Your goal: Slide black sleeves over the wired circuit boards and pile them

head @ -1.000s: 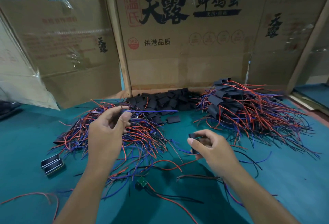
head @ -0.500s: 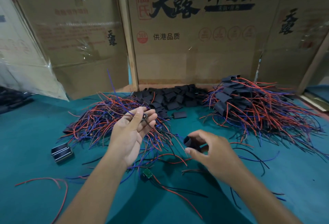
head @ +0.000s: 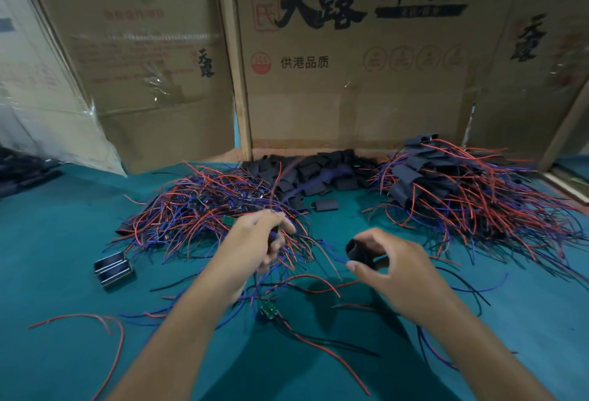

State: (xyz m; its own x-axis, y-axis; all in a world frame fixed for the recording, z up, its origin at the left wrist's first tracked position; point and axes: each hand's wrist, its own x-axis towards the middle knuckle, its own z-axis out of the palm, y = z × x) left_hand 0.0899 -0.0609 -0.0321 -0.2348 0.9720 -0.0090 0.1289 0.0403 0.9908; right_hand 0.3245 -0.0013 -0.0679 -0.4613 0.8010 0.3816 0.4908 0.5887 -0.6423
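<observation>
My left hand [head: 255, 241] grips a wired circuit board just in front of the heap of bare wired boards [head: 204, 206]; its red and blue wires whip upward, blurred. My right hand [head: 382, 263] pinches an open black sleeve [head: 358, 252] between thumb and fingers, a short gap to the right of the left hand. Loose black sleeves [head: 318, 168] lie heaped at the back centre. Sleeved boards with red and blue wires [head: 452, 187] are piled at the back right.
Cardboard boxes [head: 350, 82] wall off the back of the green table [head: 63, 305]. A green board with wires [head: 268, 308] lies between my forearms. A small black metal-edged part [head: 113, 268] sits at the left. A stray red wire [head: 105, 330] lies near the front left.
My left hand has drawn a wired board out of the heap and turned over, swinging its wires upward. My right hand has kept the sleeve and stayed close by.
</observation>
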